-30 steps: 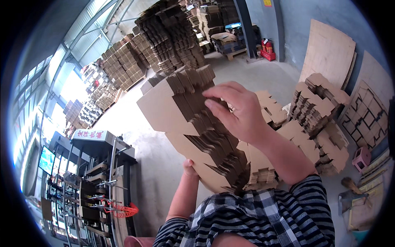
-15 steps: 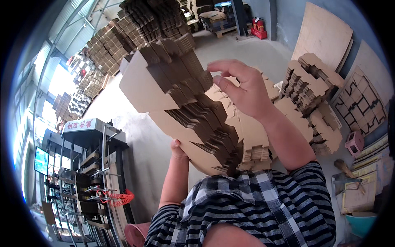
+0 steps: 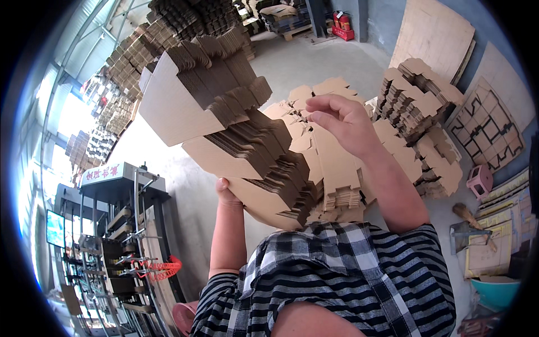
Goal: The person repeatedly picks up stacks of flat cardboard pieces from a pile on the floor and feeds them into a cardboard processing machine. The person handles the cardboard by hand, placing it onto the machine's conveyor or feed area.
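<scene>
A tall stack of brown die-cut cardboard blanks (image 3: 247, 151) leans up and to the left in front of my body, its notched edges facing right. My left hand (image 3: 227, 192) grips the lower left side of this stack, the thumb showing and the other fingers hidden. To the right of the stack, my right hand (image 3: 345, 124) hangs apart from it with nothing held. Its fingers are bent, with a gap between thumb and fingertips. Beneath that hand lie more cardboard blanks (image 3: 331, 163), spread in low layers.
Another cardboard pile (image 3: 412, 95) stands at the right, near a leaning wooden board (image 3: 432, 39) and a cutting die (image 3: 488, 126). A tall machine (image 3: 123, 224) with a red coiled hose is at my left. A pink stool (image 3: 480, 181) and teal basin (image 3: 494, 293) are on the right.
The stack has shifted left along with my left hand. My right hand has come away from the stack's edge, and the gap between them has widened.
</scene>
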Demonstrator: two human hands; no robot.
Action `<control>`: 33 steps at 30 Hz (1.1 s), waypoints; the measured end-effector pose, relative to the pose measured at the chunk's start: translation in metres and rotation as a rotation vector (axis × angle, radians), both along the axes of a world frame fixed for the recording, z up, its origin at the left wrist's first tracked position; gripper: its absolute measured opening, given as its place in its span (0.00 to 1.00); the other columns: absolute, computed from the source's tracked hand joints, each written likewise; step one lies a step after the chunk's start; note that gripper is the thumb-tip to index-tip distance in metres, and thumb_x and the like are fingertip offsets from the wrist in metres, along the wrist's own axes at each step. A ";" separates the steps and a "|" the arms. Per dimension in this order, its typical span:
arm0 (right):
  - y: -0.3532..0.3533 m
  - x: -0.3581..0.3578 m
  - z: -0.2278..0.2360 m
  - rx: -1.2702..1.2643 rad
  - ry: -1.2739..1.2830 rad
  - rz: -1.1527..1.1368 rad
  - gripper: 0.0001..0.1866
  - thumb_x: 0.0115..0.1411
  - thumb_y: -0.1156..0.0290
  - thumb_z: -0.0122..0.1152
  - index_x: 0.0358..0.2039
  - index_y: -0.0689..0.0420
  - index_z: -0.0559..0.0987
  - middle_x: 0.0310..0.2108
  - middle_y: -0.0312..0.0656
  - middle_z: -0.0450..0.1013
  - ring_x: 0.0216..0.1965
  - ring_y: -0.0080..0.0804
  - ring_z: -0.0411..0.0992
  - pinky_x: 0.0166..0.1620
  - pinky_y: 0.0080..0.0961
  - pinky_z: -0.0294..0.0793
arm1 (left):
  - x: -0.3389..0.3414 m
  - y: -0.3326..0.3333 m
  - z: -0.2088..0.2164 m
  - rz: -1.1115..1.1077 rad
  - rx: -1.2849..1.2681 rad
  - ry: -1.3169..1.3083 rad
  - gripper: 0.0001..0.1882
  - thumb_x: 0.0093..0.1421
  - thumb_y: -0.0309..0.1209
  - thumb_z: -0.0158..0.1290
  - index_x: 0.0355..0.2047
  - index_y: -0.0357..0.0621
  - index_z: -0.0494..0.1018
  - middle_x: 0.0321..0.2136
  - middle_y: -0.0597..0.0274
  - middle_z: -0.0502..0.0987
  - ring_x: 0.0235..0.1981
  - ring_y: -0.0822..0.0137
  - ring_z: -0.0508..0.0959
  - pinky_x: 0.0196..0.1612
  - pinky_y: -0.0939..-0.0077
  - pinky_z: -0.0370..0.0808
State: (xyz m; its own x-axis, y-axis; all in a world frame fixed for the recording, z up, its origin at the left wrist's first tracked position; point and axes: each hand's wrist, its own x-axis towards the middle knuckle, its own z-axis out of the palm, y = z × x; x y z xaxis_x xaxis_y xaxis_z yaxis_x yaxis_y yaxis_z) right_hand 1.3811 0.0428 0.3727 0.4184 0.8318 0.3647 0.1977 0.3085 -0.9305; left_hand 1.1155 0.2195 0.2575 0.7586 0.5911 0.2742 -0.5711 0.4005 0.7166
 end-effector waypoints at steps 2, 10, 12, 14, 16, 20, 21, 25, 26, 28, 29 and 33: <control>-0.003 0.003 -0.005 0.013 0.030 0.019 0.16 0.61 0.75 0.59 0.48 0.65 0.74 0.42 0.43 0.75 0.43 0.25 0.74 0.48 0.21 0.74 | 0.001 0.002 0.007 0.018 0.044 0.026 0.47 0.43 0.46 0.62 0.60 0.36 0.58 0.55 0.47 0.68 0.55 0.48 0.70 0.59 0.51 0.68; -0.014 0.005 -0.015 0.004 0.108 0.048 0.18 0.60 0.72 0.60 0.51 0.63 0.74 0.42 0.44 0.74 0.43 0.24 0.73 0.46 0.20 0.74 | 0.003 0.008 0.015 0.059 0.075 0.155 0.44 0.39 0.42 0.63 0.56 0.33 0.62 0.48 0.48 0.73 0.47 0.50 0.76 0.52 0.56 0.75; -0.017 0.010 -0.019 -0.006 0.114 0.037 0.19 0.61 0.76 0.58 0.53 0.64 0.71 0.44 0.45 0.73 0.45 0.27 0.73 0.50 0.22 0.73 | 0.007 0.007 0.023 0.054 0.032 0.203 0.44 0.36 0.39 0.66 0.53 0.33 0.64 0.45 0.49 0.74 0.46 0.51 0.77 0.50 0.58 0.76; -0.022 0.018 -0.025 -0.010 0.141 0.020 0.20 0.61 0.78 0.57 0.54 0.65 0.69 0.46 0.46 0.72 0.46 0.29 0.73 0.51 0.23 0.73 | 0.012 -0.002 0.033 0.063 0.062 0.228 0.43 0.35 0.39 0.66 0.53 0.33 0.65 0.44 0.50 0.75 0.45 0.51 0.77 0.49 0.58 0.77; -0.025 0.024 -0.030 0.008 0.194 0.004 0.21 0.60 0.78 0.56 0.55 0.65 0.69 0.46 0.46 0.72 0.45 0.29 0.73 0.51 0.24 0.73 | 0.015 -0.004 0.039 0.058 0.093 0.246 0.43 0.34 0.39 0.65 0.52 0.33 0.65 0.44 0.50 0.75 0.45 0.52 0.77 0.49 0.58 0.77; -0.035 0.026 -0.031 0.041 0.266 0.043 0.28 0.57 0.74 0.63 0.57 0.65 0.66 0.49 0.46 0.70 0.47 0.26 0.71 0.49 0.23 0.73 | 0.008 0.000 0.035 0.016 0.134 0.287 0.43 0.34 0.39 0.65 0.52 0.34 0.66 0.43 0.51 0.75 0.44 0.54 0.77 0.48 0.60 0.77; -0.039 0.025 -0.029 0.059 0.283 0.066 0.30 0.56 0.74 0.64 0.58 0.65 0.65 0.51 0.47 0.69 0.48 0.26 0.70 0.50 0.24 0.72 | 0.007 0.004 0.031 0.007 0.147 0.301 0.43 0.34 0.39 0.66 0.52 0.34 0.66 0.43 0.52 0.75 0.44 0.55 0.77 0.48 0.60 0.77; -0.049 0.026 -0.022 0.139 0.196 0.053 0.39 0.52 0.79 0.63 0.64 0.62 0.58 0.57 0.45 0.65 0.53 0.32 0.69 0.51 0.26 0.70 | 0.009 0.019 0.026 -0.020 0.180 0.340 0.44 0.33 0.39 0.67 0.52 0.34 0.65 0.43 0.52 0.75 0.44 0.57 0.77 0.48 0.62 0.76; -0.051 0.026 -0.020 0.143 0.205 0.059 0.41 0.51 0.76 0.66 0.64 0.62 0.57 0.58 0.47 0.64 0.53 0.32 0.68 0.52 0.27 0.70 | 0.008 0.021 0.027 -0.016 0.193 0.346 0.44 0.33 0.39 0.67 0.52 0.34 0.65 0.42 0.53 0.75 0.44 0.58 0.77 0.48 0.62 0.76; -0.057 0.026 -0.017 0.147 0.223 0.064 0.47 0.49 0.71 0.72 0.65 0.64 0.54 0.59 0.50 0.62 0.53 0.32 0.67 0.53 0.29 0.68 | 0.005 0.025 0.027 -0.010 0.221 0.360 0.44 0.32 0.38 0.68 0.52 0.34 0.65 0.42 0.53 0.75 0.44 0.59 0.77 0.48 0.62 0.76; -0.059 0.027 -0.016 0.159 0.220 0.073 0.48 0.48 0.71 0.72 0.65 0.63 0.53 0.60 0.50 0.61 0.54 0.32 0.67 0.53 0.29 0.69 | 0.004 0.028 0.029 -0.005 0.241 0.367 0.45 0.32 0.38 0.68 0.52 0.34 0.65 0.42 0.53 0.75 0.44 0.59 0.77 0.48 0.63 0.76; -0.068 0.029 -0.016 0.143 0.211 0.108 0.51 0.47 0.72 0.73 0.66 0.63 0.51 0.62 0.49 0.58 0.55 0.31 0.66 0.52 0.28 0.70 | 0.007 0.033 0.040 0.040 0.424 0.472 0.46 0.31 0.38 0.70 0.52 0.34 0.64 0.41 0.54 0.76 0.44 0.61 0.77 0.47 0.64 0.75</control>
State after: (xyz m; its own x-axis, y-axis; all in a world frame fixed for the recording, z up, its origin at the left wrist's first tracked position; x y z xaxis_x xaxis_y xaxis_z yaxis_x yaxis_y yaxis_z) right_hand 1.4103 -0.0251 0.3566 0.4093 0.8223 0.3954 -0.0375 0.4482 -0.8932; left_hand 1.1224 0.2527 0.2974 0.8346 0.5350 0.1315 -0.1631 0.0120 0.9865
